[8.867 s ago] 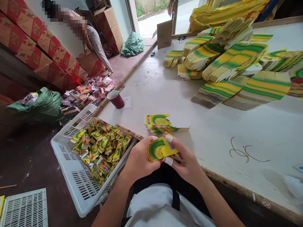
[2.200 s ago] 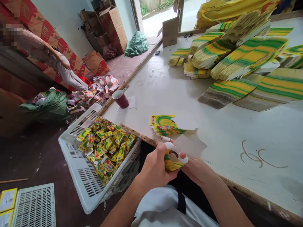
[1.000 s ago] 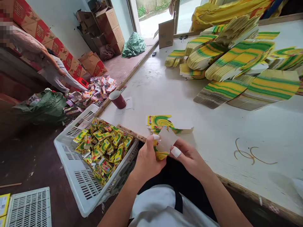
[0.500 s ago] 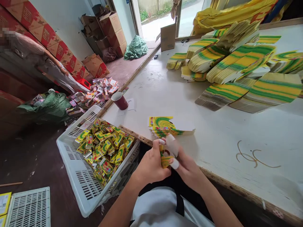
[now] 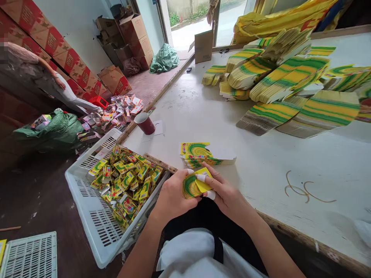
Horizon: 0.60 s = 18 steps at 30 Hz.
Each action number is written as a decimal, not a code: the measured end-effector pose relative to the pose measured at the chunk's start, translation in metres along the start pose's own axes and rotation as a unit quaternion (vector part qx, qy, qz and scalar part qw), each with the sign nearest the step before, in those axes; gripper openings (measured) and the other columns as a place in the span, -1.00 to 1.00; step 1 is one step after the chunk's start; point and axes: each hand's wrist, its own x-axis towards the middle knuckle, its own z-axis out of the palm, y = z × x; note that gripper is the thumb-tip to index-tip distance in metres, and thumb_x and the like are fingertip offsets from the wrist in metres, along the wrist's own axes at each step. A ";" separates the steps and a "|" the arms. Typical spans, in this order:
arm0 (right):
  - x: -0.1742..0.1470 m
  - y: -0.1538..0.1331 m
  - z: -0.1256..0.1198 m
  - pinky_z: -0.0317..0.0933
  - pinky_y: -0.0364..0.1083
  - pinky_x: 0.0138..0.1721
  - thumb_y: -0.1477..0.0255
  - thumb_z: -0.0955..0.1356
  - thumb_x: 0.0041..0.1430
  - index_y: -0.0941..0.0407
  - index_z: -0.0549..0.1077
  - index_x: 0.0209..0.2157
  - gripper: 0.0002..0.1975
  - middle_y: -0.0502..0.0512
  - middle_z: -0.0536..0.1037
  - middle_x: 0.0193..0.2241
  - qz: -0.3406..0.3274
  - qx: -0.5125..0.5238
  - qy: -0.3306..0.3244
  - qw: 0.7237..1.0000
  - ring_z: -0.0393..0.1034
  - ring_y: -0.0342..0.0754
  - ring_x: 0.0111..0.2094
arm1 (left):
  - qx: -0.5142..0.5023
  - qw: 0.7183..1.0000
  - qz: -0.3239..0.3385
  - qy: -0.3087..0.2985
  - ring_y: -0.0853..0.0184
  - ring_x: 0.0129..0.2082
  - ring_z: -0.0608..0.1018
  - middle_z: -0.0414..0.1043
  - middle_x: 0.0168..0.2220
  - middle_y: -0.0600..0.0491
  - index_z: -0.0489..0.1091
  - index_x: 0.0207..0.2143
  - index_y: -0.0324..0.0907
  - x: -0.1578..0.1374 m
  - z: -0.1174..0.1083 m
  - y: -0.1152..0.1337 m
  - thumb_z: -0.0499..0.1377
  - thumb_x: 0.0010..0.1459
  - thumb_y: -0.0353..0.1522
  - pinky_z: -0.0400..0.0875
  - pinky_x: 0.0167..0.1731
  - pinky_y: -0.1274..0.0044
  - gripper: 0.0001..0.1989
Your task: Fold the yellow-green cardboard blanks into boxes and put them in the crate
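Note:
Between my two hands is a small yellow-and-green carton (image 5: 191,186), held over the table's near edge. My left hand (image 5: 175,195) wraps around its left side. On its right end, the fingers of my right hand (image 5: 227,193) press a yellow flap. White coverings sit on several of my fingertips. Just beyond my hands lies a stack of flattened cartons (image 5: 195,150) in the same print, partly behind my right fingers. To the left, a white plastic crate (image 5: 84,208) holds many folded cartons (image 5: 129,181).
A dark red mug (image 5: 145,123) stands near the table's left edge. Bundles of flat cartons (image 5: 290,77) fill the table's far right. Rubber bands (image 5: 307,191) lie at right. Another person (image 5: 43,69) stands at far left beside scattered pink boxes (image 5: 124,110).
The carton has turned so its printed face and yellow end flap show. My right fingers have moved from its open end onto the flap. The view has shifted slightly.

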 end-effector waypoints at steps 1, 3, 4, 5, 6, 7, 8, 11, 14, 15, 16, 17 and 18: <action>0.001 0.000 -0.005 0.37 0.03 0.09 0.45 0.26 0.36 -0.04 0.48 0.10 -0.66 0.22 0.25 0.33 0.005 0.007 -0.017 1.000 0.31 0.10 0.24 | -0.004 1.000 -0.004 -0.012 0.15 -0.15 0.59 0.53 -0.15 0.01 0.35 -0.10 -0.11 0.000 -0.003 -0.001 0.38 -0.12 -0.38 0.49 -0.11 0.36 -0.51; 0.003 0.001 -0.014 0.39 0.03 0.06 0.41 0.31 0.33 -0.02 0.55 -0.02 -0.75 0.24 0.35 0.27 0.010 0.027 -0.059 0.998 0.39 0.11 0.18 | -0.014 0.999 -0.003 -0.035 0.14 -0.13 0.60 0.55 -0.12 0.00 0.37 -0.07 -0.12 0.001 -0.006 -0.004 0.40 -0.19 -0.42 0.49 -0.09 0.35 -0.44; 0.005 0.002 -0.017 0.40 0.03 0.04 0.40 0.34 0.31 -0.01 0.56 -0.06 -0.78 0.25 0.37 0.25 0.012 0.035 -0.079 0.996 0.41 0.12 0.16 | -0.019 0.999 0.003 -0.042 0.14 -0.12 0.59 0.55 -0.11 -0.01 0.37 -0.06 -0.13 0.001 -0.006 -0.004 0.41 -0.20 -0.43 0.48 -0.07 0.35 -0.42; 0.006 0.002 -0.018 0.41 0.03 0.02 0.39 0.37 0.27 -0.01 0.57 -0.08 -0.79 0.25 0.39 0.23 0.014 0.042 -0.087 0.995 0.43 0.12 0.14 | -0.022 0.999 0.010 -0.045 0.13 -0.11 0.59 0.55 -0.10 -0.02 0.37 -0.04 -0.14 0.002 -0.006 -0.004 0.41 -0.21 -0.43 0.48 -0.06 0.34 -0.40; 0.007 0.002 -0.016 0.41 0.04 0.02 0.40 0.39 0.24 0.00 0.58 -0.10 -0.80 0.25 0.40 0.22 0.016 0.048 -0.081 0.995 0.42 0.13 0.14 | -0.022 0.999 0.015 -0.043 0.13 -0.11 0.59 0.56 -0.10 -0.03 0.37 -0.04 -0.15 0.002 -0.005 -0.004 0.41 -0.21 -0.43 0.48 -0.05 0.34 -0.40; 0.008 0.002 -0.013 0.40 0.05 0.03 0.42 0.40 0.22 0.00 0.58 -0.13 -0.82 0.25 0.40 0.21 0.017 0.055 -0.061 0.996 0.40 0.13 0.16 | -0.020 0.999 0.017 -0.035 0.13 -0.12 0.59 0.56 -0.10 -0.03 0.37 -0.04 -0.16 0.002 -0.004 -0.003 0.40 -0.19 -0.43 0.48 -0.06 0.33 -0.41; 0.009 0.002 -0.007 0.37 0.06 0.07 0.44 0.40 0.21 0.00 0.57 -0.16 -0.83 0.24 0.39 0.21 0.018 0.064 -0.031 0.997 0.36 0.14 0.19 | -0.016 0.999 0.015 -0.024 0.13 -0.13 0.59 0.56 -0.12 -0.03 0.37 -0.05 -0.16 0.003 -0.003 -0.002 0.39 -0.18 -0.42 0.48 -0.07 0.33 -0.43; 0.011 -0.001 0.012 0.26 0.12 0.20 0.45 0.40 0.21 -0.03 0.47 0.00 -0.70 0.20 0.33 0.27 0.030 0.099 0.049 0.993 0.25 0.13 0.27 | -0.049 0.999 0.001 -0.002 0.18 -0.17 0.59 0.55 -0.17 0.01 0.37 -0.08 -0.13 0.004 -0.003 -0.003 0.38 -0.12 -0.38 0.49 -0.13 0.38 -0.51; 0.019 -0.001 0.017 0.31 0.12 0.15 0.33 0.41 0.21 -0.04 0.19 0.26 -0.38 0.22 0.36 0.24 0.056 0.104 0.074 0.990 0.34 0.12 0.20 | -0.240 0.963 -0.010 0.120 0.33 -0.32 0.57 0.53 -0.25 0.09 0.37 -0.14 -0.10 0.005 -0.009 -0.015 0.42 -0.10 -0.27 0.49 -0.30 0.53 -0.55; 0.024 0.000 0.015 0.35 0.11 0.11 0.30 0.40 0.22 -0.01 0.16 0.28 -0.37 0.23 0.40 0.20 0.061 0.067 0.084 0.992 0.39 0.11 0.15 | -0.327 0.921 -0.017 0.211 0.37 -0.36 0.55 0.52 -0.26 0.10 0.37 -0.17 -0.09 0.005 -0.012 -0.022 0.40 -0.07 -0.19 0.47 -0.36 0.58 -0.57; 0.030 0.003 0.012 0.37 0.11 0.08 0.29 0.38 0.23 0.02 0.19 0.25 -0.41 0.24 0.44 0.16 0.065 0.009 0.098 0.993 0.42 0.11 0.11 | -0.409 0.858 -0.031 0.309 0.40 -0.37 0.54 0.50 -0.26 0.10 0.36 -0.19 -0.09 0.006 -0.017 -0.028 0.36 -0.02 -0.10 0.46 -0.39 0.61 -0.58; 0.037 0.007 0.009 0.36 0.12 0.06 0.30 0.36 0.24 0.06 0.25 0.21 -0.48 0.25 0.48 0.12 0.068 -0.060 0.112 0.990 0.43 0.13 0.08 | -0.480 0.782 -0.054 0.393 0.40 -0.36 0.54 0.48 -0.26 0.08 0.35 -0.20 -0.10 0.007 -0.021 -0.033 0.28 0.06 -0.02 0.46 -0.40 0.62 -0.59; 0.044 0.012 0.005 0.35 0.15 0.06 0.34 0.35 0.24 0.09 0.31 0.16 -0.54 0.27 0.51 0.08 0.073 -0.126 0.125 0.981 0.43 0.16 0.06 | -0.540 0.708 -0.087 0.447 0.38 -0.32 0.55 0.47 -0.24 0.05 0.34 -0.20 -0.11 0.008 -0.024 -0.037 0.16 0.14 0.05 0.48 -0.38 0.60 -0.56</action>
